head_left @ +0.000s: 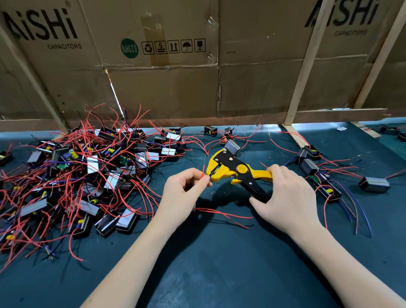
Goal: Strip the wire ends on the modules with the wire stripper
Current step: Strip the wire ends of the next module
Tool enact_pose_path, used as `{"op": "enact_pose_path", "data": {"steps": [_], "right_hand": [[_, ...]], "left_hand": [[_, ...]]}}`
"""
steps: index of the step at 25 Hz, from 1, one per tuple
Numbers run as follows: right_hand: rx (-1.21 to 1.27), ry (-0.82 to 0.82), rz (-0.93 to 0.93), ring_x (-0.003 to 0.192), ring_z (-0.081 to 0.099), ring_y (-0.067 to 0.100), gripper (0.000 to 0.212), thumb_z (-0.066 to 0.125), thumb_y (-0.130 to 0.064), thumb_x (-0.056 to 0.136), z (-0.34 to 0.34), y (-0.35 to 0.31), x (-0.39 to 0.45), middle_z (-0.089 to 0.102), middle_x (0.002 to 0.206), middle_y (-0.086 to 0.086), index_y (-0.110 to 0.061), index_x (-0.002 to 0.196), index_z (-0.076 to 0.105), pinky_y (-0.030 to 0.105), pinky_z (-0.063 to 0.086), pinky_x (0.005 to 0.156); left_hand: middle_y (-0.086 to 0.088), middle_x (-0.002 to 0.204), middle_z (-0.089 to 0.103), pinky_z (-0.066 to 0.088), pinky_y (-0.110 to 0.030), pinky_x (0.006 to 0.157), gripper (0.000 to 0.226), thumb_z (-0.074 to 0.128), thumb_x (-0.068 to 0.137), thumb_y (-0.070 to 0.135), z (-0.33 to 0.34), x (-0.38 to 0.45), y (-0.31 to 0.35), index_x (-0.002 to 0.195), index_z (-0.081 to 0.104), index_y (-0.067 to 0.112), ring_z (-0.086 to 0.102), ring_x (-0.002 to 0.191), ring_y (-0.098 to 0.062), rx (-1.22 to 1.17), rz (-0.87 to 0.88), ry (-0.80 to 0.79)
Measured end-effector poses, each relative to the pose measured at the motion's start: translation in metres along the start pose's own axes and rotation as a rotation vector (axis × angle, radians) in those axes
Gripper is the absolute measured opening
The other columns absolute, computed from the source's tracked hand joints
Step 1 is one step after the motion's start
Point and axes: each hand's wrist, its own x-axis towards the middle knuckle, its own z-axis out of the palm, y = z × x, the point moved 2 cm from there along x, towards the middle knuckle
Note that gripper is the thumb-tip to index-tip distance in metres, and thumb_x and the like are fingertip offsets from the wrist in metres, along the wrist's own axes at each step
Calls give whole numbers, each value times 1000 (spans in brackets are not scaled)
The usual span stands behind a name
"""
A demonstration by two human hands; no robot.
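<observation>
The likeliest slip was a bad strip: the red wire (pixel 203 174) stood just at the mouth of the wire stripper (pixel 232 169), and if it sat too shallow or crooked when the handles closed, the blades might have nicked the strands or missed the insulation. The thin wire could also have slid out of the pinch. At frame centre, the left hand (pixel 187 189) pinched the wire end between thumb and fingertips, and the right hand (pixel 288 194) gripped the stripper's handles, its head pointing left toward the wire. The pile of modules (pixel 83 172) lay on the surface at left, well apart from both hands; a few more modules (pixel 373 184) lay at right.
</observation>
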Motion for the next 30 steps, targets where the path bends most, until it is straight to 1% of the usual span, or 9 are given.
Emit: {"op": "enact_pose_path", "data": {"steps": [2, 5, 10, 14, 17, 22, 24, 27, 30], "right_hand": [[-10, 17, -6, 68, 58, 33, 57, 85, -39, 53, -1, 1, 0, 59, 76, 5, -6, 91, 60, 34, 41, 61], [-11, 31, -12, 67, 60, 33, 55, 85, -39, 52, -1, 3, 0, 60, 74, 4, -6, 88, 60, 33, 41, 59], [-1, 32, -16, 66, 60, 32, 51, 85, -40, 54, 0, 5, 0, 59, 70, 2, -9, 83, 57, 28, 30, 57], [0, 40, -28, 67, 61, 32, 51, 84, -41, 54, 1, 5, 0, 59, 71, 2, -9, 84, 58, 27, 30, 57], [-5, 26, -30, 69, 62, 31, 51, 82, -43, 55, 1, 4, 0, 60, 73, 2, -11, 85, 57, 28, 31, 57], [-1, -7, -24, 71, 61, 31, 50, 80, -45, 57, 1, 4, 0, 60, 74, 0, -12, 86, 57, 28, 30, 58], [6, -28, -15, 72, 61, 31, 48, 80, -46, 59, 1, 5, 0, 60, 74, 0, -13, 86, 57, 29, 30, 57], [-4, -68, -6, 70, 60, 32, 46, 78, -48, 61, 0, 5, 1, 58, 72, 0, -14, 82, 56, 30, 28, 57], [-36, -87, -7, 70, 61, 33, 45, 77, -51, 62, 0, 4, 1, 60, 70, 1, -15, 80, 57, 30, 27, 57]], "left_hand": [[-28, 78, 60, 32, -15, 55, 23, 62, 95, 21, 0, 0, -1, 74, 69, 27, 40, 60, -12, 5, -9, -7], [-29, 79, 59, 33, -14, 54, 24, 62, 95, 22, 0, 0, -2, 73, 68, 27, 40, 60, -13, 15, -7, -14], [-29, 79, 58, 35, -13, 56, 24, 61, 96, 23, 0, 0, -3, 73, 68, 27, 42, 62, -16, 21, -14, -32], [-28, 77, 57, 34, -14, 57, 24, 61, 95, 23, -1, 1, -3, 72, 68, 27, 40, 62, -14, 18, -27, -41], [-28, 79, 58, 36, -21, 60, 24, 61, 94, 23, -2, 1, -3, 72, 66, 27, 42, 64, -17, 9, -39, -50], [-30, 78, 56, 35, -23, 61, 20, 61, 91, 26, -3, 1, -2, 72, 66, 26, 41, 65, -17, 12, -33, -58], [-30, 77, 55, 34, -21, 61, 19, 61, 90, 29, -2, 1, -2, 72, 66, 25, 40, 65, -17, 9, -33, -57], [-30, 76, 54, 35, -17, 58, 23, 62, 94, 20, -2, 1, -4, 72, 66, 23, 40, 63, -16, 17, -35, -55], [-29, 74, 54, 34, -15, 55, 23, 62, 95, 18, -1, 1, -5, 72, 67, 20, 39, 61, -16, 34, -39, -56]]}}
